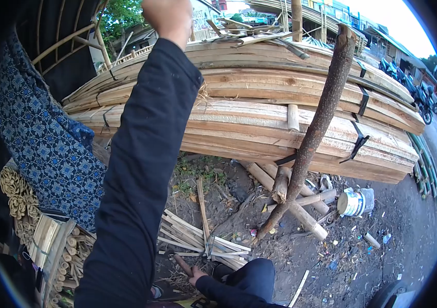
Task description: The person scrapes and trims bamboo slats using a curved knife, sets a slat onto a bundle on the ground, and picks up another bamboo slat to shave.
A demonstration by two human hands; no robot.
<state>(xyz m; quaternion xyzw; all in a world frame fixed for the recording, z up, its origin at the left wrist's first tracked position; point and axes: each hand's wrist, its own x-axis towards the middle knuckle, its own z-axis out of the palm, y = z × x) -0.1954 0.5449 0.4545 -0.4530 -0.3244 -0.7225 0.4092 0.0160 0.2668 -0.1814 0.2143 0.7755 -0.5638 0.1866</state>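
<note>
Brown, bare earth carries everything here, littered with small scraps and bits of trash. Pale split strips lie fanned across it, near crossed round poles. Farther right, a white bucket lies tipped on its side, with a short cut piece below it. Long green poles lie along the ground beyond, and a single thin slat rests nearer.

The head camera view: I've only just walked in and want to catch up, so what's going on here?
The person's left hand, below it a long black sleeve, is raised at the top edge, too blurred to tell whether it holds anything. Low down, the right hand grips a brown, rod-shaped piece. Thin, pale split strips lie on the ground nearby; strapped, light-brown timber planks are stacked beyond.
</note>
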